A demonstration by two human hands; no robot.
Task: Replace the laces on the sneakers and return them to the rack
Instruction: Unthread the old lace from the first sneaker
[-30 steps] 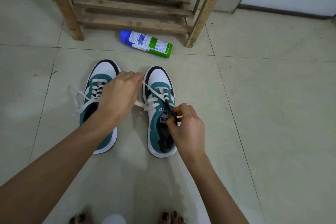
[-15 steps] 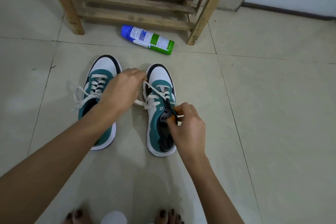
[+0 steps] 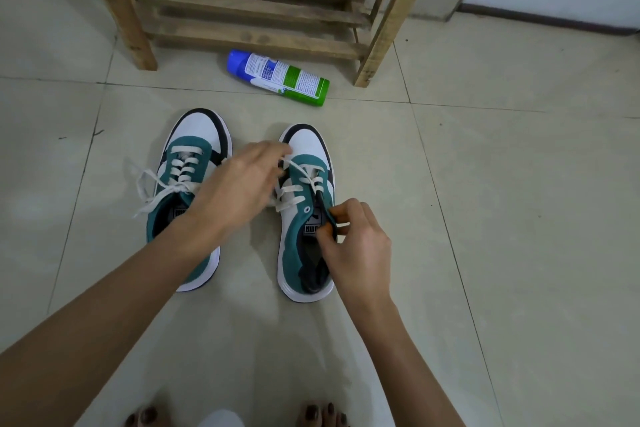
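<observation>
Head view looks down on a pair of sneakers standing side by side on a pale tiled floor [image 3: 519, 218], toes towards a wooden rack [image 3: 249, 7]. The right hand [image 3: 356, 239] has a tight grip: thumb and forefinger are curled and pinched on a narrow dark strip [image 3: 325, 210] that rises from the throat of the right sneaker [image 3: 292, 253]. Whether that strip is the tongue's edge or a lace I cannot tell. The left hand [image 3: 242, 187] reaches across the gap between the shoes, knuckles up, with its fingertips at the loose end of the right sneaker's lace [image 3: 294, 189]. The fingers are blurred, so I cannot tell whether its grip is closed on the lace or merely touches it. That lace is flat, white and woven and crosses only the lower holes, leaving a metal-ringed eyelet [image 3: 307, 210] bare near the top. The left sneaker [image 3: 197, 125] is partly covered by the left wrist. The left sneaker's lace [image 3: 180, 166] is threaded in bars, and its ends trail loose over the side to the floor. Both shoes have teal fabric sides, smooth white toe caps, black trim and thick white soles. Just before the rack a cylindrical spray can [image 3: 277, 76] lies on its side, with a blue cap, a green base and a white printed label. The rack is built of rough unpainted slats and square posts.
</observation>
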